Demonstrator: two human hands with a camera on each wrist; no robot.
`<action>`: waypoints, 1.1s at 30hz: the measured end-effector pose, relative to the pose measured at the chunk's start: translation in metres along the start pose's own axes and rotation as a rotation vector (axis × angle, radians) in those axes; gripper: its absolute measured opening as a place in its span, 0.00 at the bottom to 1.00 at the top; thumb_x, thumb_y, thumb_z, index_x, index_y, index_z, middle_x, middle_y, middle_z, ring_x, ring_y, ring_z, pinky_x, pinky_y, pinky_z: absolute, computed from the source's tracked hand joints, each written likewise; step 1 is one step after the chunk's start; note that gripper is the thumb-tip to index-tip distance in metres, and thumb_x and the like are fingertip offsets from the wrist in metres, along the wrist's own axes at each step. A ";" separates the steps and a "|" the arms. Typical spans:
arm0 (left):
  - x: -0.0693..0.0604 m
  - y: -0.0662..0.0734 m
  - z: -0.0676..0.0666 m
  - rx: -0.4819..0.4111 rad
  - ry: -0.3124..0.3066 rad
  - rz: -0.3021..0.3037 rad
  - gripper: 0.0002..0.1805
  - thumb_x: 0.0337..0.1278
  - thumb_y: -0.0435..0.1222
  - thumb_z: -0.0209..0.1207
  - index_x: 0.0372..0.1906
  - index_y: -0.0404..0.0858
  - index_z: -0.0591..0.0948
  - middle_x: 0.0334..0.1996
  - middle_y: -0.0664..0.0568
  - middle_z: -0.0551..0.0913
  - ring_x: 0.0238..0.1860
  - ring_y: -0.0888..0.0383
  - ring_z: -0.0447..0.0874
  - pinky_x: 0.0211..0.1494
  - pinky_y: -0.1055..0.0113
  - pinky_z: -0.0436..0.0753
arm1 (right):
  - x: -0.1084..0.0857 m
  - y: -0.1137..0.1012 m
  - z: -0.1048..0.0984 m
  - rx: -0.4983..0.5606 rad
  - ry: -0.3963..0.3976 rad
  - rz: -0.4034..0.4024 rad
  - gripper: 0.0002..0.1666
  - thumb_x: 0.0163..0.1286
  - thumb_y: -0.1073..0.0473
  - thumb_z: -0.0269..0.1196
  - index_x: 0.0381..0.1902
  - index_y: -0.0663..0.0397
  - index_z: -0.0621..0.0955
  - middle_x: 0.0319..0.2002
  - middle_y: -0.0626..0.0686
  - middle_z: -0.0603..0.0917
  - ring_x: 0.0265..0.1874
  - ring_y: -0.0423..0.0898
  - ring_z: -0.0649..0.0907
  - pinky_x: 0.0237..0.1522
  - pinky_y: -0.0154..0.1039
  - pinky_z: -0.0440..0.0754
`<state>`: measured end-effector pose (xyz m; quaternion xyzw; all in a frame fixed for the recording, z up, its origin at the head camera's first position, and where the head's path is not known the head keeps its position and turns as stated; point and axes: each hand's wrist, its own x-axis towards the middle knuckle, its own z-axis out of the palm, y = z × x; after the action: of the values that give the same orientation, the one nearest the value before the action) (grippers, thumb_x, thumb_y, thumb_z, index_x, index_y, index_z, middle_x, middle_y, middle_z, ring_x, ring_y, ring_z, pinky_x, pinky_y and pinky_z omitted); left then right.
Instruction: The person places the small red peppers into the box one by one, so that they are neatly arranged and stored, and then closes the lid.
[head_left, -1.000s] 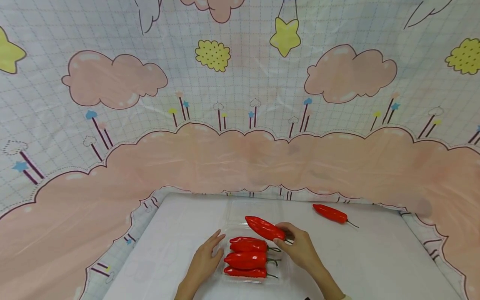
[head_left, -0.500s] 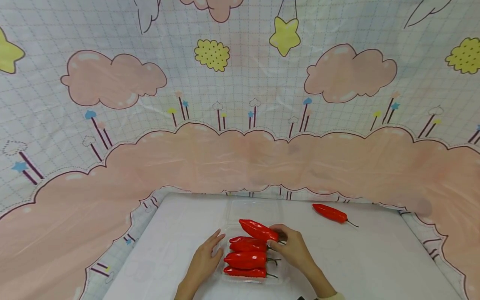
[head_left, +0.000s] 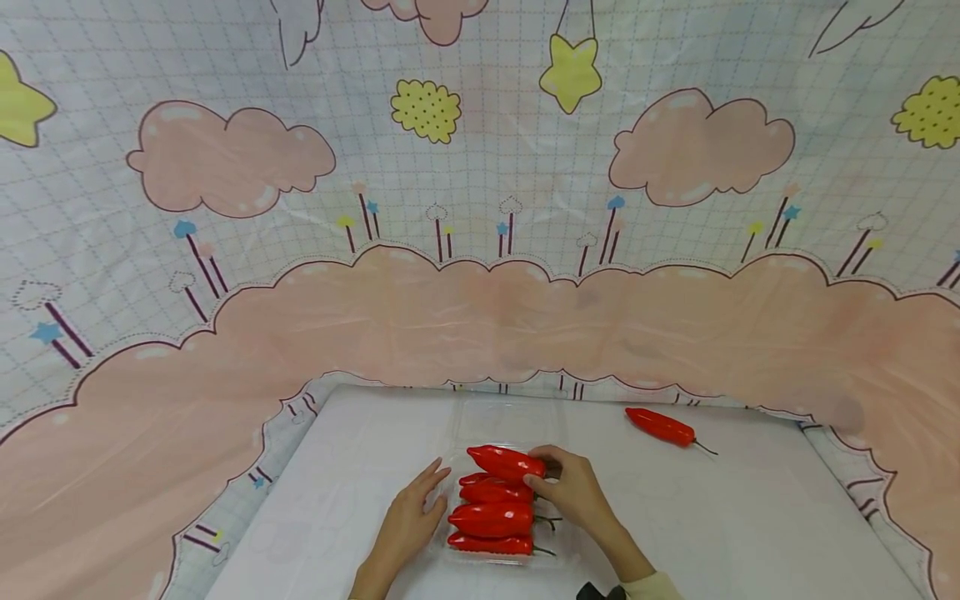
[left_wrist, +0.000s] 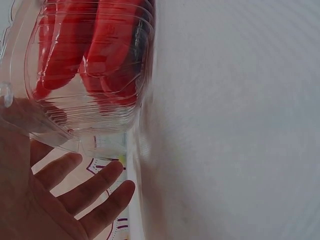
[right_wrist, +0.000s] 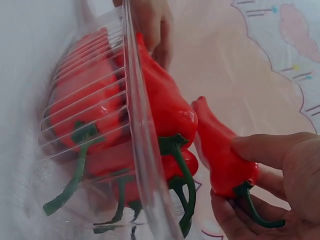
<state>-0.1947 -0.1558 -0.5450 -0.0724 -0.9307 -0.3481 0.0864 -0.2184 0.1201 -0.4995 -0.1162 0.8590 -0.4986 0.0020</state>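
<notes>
A clear plastic box [left_wrist: 100,122] holds several red peppers [head_left: 491,520] with green stems, lying side by side. My right hand [head_left: 576,490] pinches one more red pepper [head_left: 501,463] near its stem end, over the far part of the box. In the right wrist view, thumb and fingers grip that pepper [right_wrist: 222,155], beside the box's rim [right_wrist: 150,150]. At the box's left side, my left hand [head_left: 406,518] has its fingers extended. The left wrist view shows this hand [left_wrist: 55,195] with spread fingers against the clear wall.
Another red pepper [head_left: 662,426] lies alone at the far right of the white table [head_left: 720,517]. The box's clear lid [head_left: 506,421] lies folded back behind it. A patterned cloth [head_left: 480,325] with clouds and stars hangs behind the table.
My right hand has moved left and slightly nearer with its pepper, which is now lower, close to the peppers in the box. My left hand has stayed in place.
</notes>
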 end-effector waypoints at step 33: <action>0.001 0.001 -0.001 -0.018 -0.005 0.008 0.24 0.61 0.35 0.60 0.63 0.43 0.79 0.69 0.51 0.73 0.64 0.45 0.77 0.60 0.44 0.80 | 0.009 0.002 0.003 -0.116 0.081 0.029 0.20 0.61 0.59 0.69 0.52 0.51 0.82 0.53 0.56 0.84 0.54 0.58 0.82 0.54 0.54 0.84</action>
<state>-0.1956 -0.1559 -0.5430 -0.0778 -0.9274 -0.3559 0.0849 -0.2268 0.1163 -0.5015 -0.0836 0.8873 -0.4523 -0.0322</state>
